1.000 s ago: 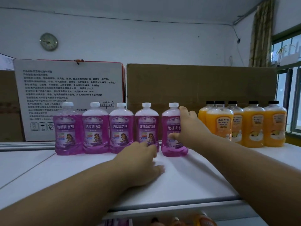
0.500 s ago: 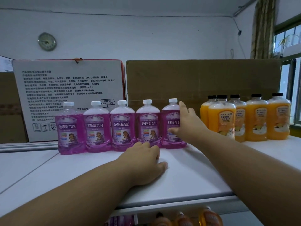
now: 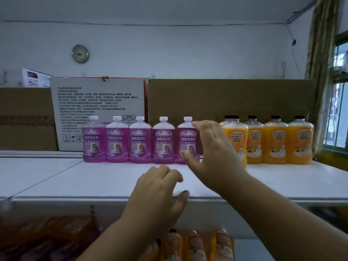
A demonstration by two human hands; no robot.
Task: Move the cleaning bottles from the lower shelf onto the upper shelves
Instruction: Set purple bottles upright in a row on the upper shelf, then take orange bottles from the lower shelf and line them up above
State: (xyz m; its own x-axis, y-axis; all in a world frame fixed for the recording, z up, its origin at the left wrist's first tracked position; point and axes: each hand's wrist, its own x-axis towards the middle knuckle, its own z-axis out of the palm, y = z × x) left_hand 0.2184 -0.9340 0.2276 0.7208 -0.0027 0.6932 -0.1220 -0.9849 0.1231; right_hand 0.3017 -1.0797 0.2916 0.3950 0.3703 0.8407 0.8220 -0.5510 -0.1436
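Right hand [image 3: 212, 147] just let go of the fifth purple bottle [image 3: 187, 141], fingers spread beside it now, so that one's parked on the upper shelf [image 3: 282, 178]. Left hand [image 3: 160, 187] hangs loose, holding nothing. Blurry orange bottles [image 3: 195, 245] below, probably next.

Dim daylight from the right window [image 3: 339, 95]; blurred, bowed edges.

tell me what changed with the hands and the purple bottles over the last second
The right hand let go of the rightmost purple bottle and drew back, fingers now spread. The left hand slid back to the shelf edge. All five purple bottles and the orange bottles stayed in their rows.
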